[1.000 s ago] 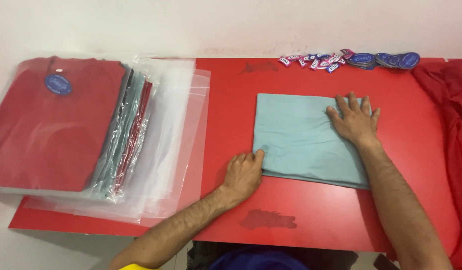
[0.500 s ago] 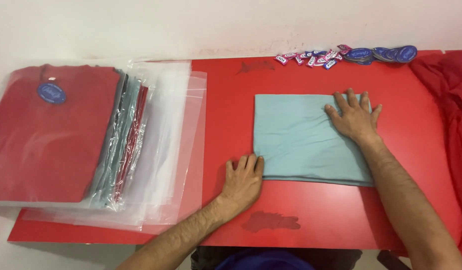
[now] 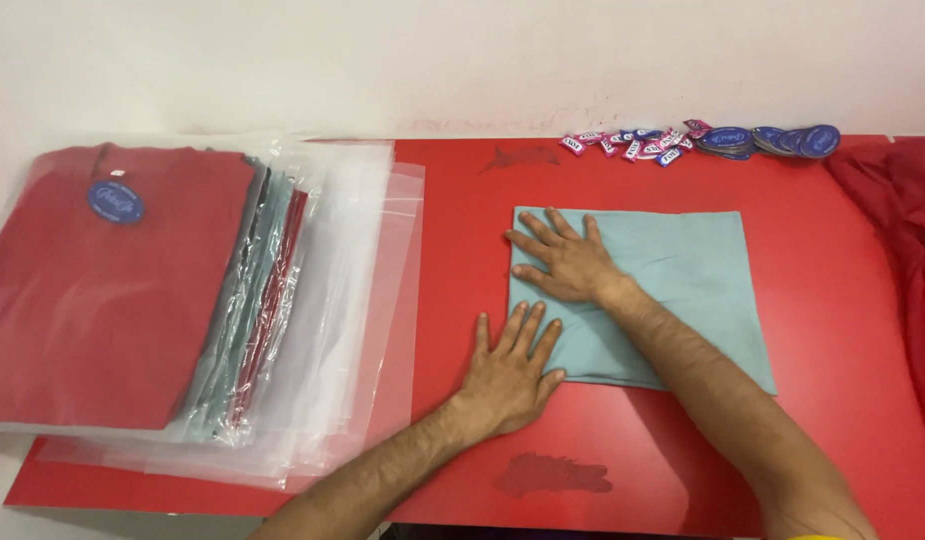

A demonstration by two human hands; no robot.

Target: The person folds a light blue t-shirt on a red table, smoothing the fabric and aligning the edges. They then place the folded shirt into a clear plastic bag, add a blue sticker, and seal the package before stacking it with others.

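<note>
I see both hands flat, fingers spread, gripping nothing: right hand [image 3: 567, 262] on folded teal cloth [image 3: 672, 290], left hand [image 3: 507, 370] at its edge on red table [image 3: 462, 230].

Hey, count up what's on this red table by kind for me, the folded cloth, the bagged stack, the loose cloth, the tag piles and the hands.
Folded teal cloth, under both hands: 1
Stack of bagged garments: 1
Loose red cloth at the right edge: 1
Pile of small pink and blue labels: 1
Pile of blue oval tags: 1
Hands: 2, left hand and right hand
Total: 7
</note>
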